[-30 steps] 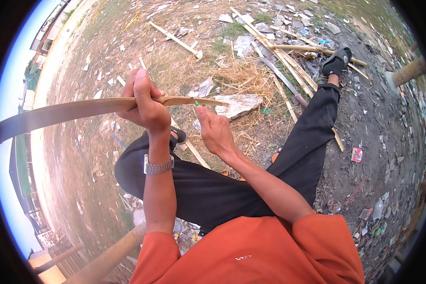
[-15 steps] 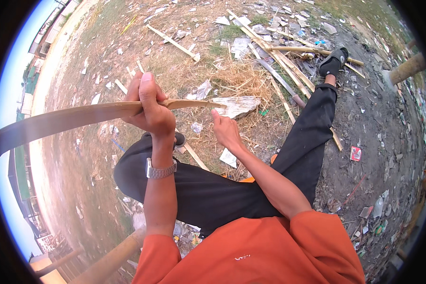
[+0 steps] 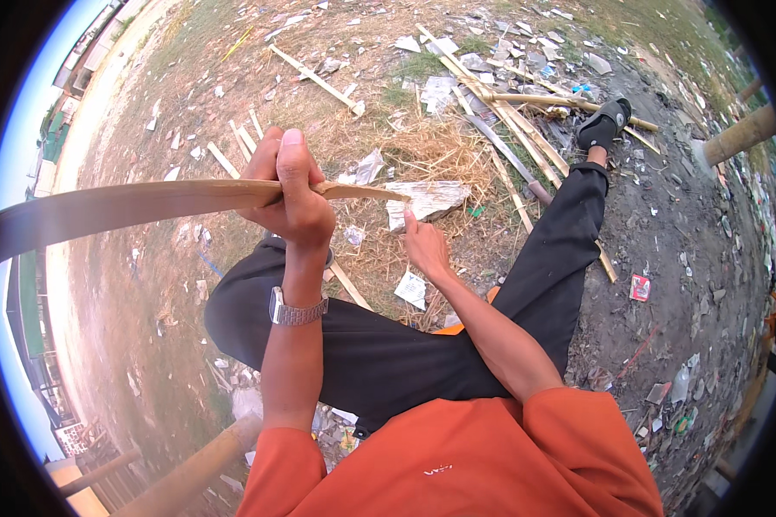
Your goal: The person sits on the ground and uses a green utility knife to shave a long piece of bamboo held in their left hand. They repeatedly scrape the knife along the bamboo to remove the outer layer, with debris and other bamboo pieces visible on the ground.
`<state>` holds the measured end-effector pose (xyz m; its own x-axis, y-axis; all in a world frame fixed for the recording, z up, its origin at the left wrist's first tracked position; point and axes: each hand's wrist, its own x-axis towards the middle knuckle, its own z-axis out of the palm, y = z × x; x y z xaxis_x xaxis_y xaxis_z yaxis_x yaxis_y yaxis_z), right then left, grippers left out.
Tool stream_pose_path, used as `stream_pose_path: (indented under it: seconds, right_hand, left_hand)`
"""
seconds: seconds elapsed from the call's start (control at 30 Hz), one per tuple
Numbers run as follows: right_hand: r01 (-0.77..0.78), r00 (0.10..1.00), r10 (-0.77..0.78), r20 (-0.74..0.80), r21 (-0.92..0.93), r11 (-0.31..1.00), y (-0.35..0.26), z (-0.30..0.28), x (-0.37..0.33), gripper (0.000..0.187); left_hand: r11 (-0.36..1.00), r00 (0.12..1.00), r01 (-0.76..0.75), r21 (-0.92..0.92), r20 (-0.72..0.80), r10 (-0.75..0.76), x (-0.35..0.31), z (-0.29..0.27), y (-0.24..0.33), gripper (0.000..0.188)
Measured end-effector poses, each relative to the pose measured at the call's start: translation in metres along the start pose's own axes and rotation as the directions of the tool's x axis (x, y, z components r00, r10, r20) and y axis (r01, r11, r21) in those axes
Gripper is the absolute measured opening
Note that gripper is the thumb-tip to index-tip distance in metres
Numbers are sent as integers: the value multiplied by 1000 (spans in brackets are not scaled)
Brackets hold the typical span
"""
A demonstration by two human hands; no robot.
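My left hand [image 3: 289, 194] is wrapped round a long, split bamboo strip [image 3: 138, 201], thumb pointing up. The strip runs from the far left edge across my body and narrows to a thin, slightly bent tip on the right. At that tip is my right hand [image 3: 428, 248], its fingers curled and one digit stretched up against the strip's end. Behind the tip, a pale weathered block of wood [image 3: 435, 200] lies on the ground. A long grey blade with a brown handle [image 3: 539, 191] rests further right, beside several bamboo strips.
Bamboo pieces [image 3: 526, 129] lie crossed near my outstretched foot [image 3: 606, 125]. Dry straw [image 3: 431, 142] and scattered litter cover the ground. A thick bamboo pole [image 3: 737, 136] stands at the right, another [image 3: 198, 465] at the lower left. My bent leg [image 3: 250, 297] lies under my left arm.
Both hands and the bamboo strip have shifted slightly to the right. The strip's tip now lies over the pale wood block, with my right hand a little lower.
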<state>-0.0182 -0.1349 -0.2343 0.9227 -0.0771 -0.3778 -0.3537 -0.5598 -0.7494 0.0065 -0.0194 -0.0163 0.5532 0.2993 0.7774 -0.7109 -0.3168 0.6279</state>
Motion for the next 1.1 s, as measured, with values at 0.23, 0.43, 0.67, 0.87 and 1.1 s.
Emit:
stream_pose_path:
  seconds: [0.23, 0.43, 0.67, 0.87, 1.1]
  right_hand:
    - [131, 991, -122, -56, 186, 974, -38, 6, -23, 67]
    - [101, 992, -106, 63, 72, 992, -52, -10, -24, 72]
    - [-88, 993, 92, 71, -64, 994, -6, -2, 2, 72]
    - [83, 994, -96, 58, 200, 976, -49, -8, -14, 70]
    - [137, 991, -137, -7, 46, 989, -46, 9, -10, 70]
  left_hand:
    - [998, 997, 63, 32, -53, -61, 3, 4, 5, 36]
    - [997, 995, 69, 38, -74, -66, 4, -6, 0, 35]
    - [989, 986, 138, -55, -89, -143, 0, 5, -1, 34]
    - [997, 995, 68, -44, -69, -71, -1, 3, -1, 34]
    - [993, 984, 114, -35, -131, -117, 9, -11, -8, 37]
